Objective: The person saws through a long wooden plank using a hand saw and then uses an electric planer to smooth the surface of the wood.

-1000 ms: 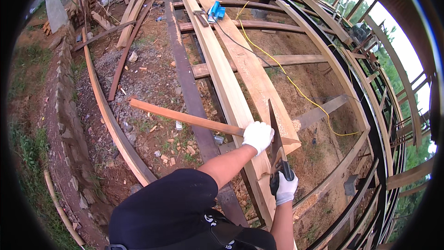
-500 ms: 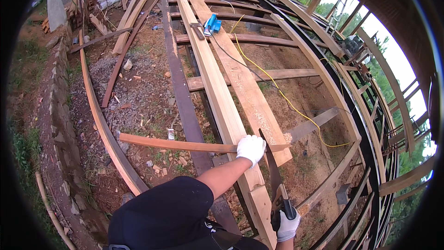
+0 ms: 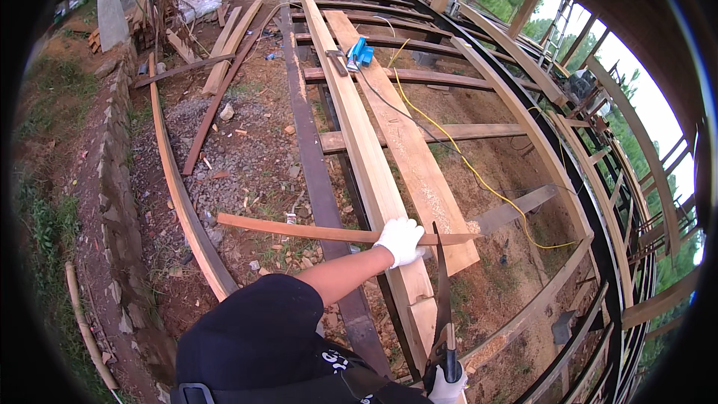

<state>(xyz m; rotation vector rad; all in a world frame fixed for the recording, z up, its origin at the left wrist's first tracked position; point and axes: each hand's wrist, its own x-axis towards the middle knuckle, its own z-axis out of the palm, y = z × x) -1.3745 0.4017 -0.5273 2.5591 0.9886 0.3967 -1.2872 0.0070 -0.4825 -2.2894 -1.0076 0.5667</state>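
Dark joists (image 3: 441,79) spanned bare dirt (image 3: 262,157). Left hand (image 3: 402,241), gloved, pressed the strip (image 3: 314,232) crosswise on the beam (image 3: 370,168), fingers curled over it; tips hidden. Right hand (image 3: 449,387) closed round the saw (image 3: 443,288) handle, separate fingers hard to make out, partly cut off below. Saw crossed the strip; contact unclear.

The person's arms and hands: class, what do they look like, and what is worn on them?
The left hand and right hand wear white gloves. The left sleeve is black and short, leaving that forearm bare. The right sleeve cannot be made out.
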